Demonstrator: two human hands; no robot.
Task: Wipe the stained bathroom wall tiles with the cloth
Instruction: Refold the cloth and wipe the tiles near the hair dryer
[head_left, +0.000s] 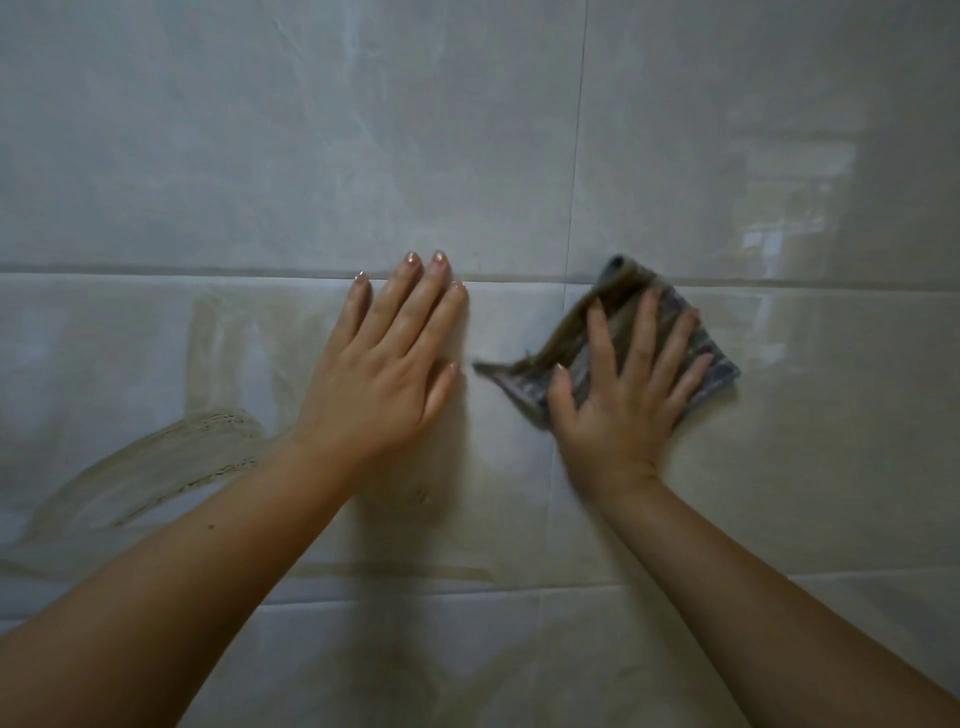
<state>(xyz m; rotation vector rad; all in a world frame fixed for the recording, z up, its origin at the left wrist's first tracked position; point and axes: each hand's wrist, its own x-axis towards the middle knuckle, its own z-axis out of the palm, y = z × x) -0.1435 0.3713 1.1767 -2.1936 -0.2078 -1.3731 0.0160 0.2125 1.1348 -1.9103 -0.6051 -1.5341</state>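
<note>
Pale glossy wall tiles (311, 156) fill the view. A brownish smeared stain (171, 462) streaks the lower left tile, with fainter beige smears above it and along the lower grout line. My left hand (389, 358) lies flat on the tile with straight fingers, just below the horizontal grout line. My right hand (623, 384) presses a folded grey-blue striped cloth (608, 312), soiled brown on top, against the tile with spread fingers. The cloth sits to the right of the vertical grout line.
A horizontal grout line (156, 271) crosses at mid height and a vertical one (576, 156) runs above the cloth. A window-like reflection (779, 208) shines on the right tiles. Another grout line (415, 592) runs lower down.
</note>
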